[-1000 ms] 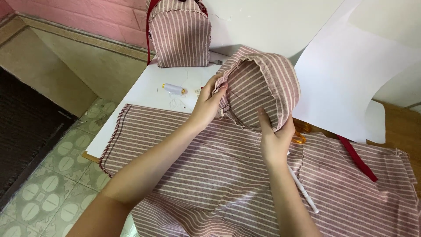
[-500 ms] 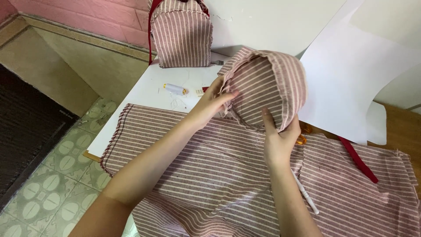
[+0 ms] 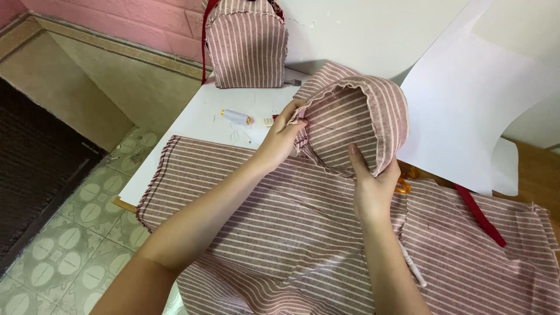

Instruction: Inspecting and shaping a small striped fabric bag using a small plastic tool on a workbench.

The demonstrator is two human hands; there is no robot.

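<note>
Since the earlier frames, both of my hands have shifted only slightly along the rim of the striped fabric pouch, whose open mouth faces me and now sits a little more upright. Left hand: fingers pressed together, pinching the pouch's left edge at its raw hem. Right hand: thumb inside the opening, remaining fingers curled under the lower right rim, clamping the cloth. Below both wrists lies a flat striped cloth panel spread over the white table. Beyond my left fingers rests a white thread spool; farther off stands a finished striped backpack. Just past my right hand sits a red strap, and behind the pouch a white paper sheet.
</note>
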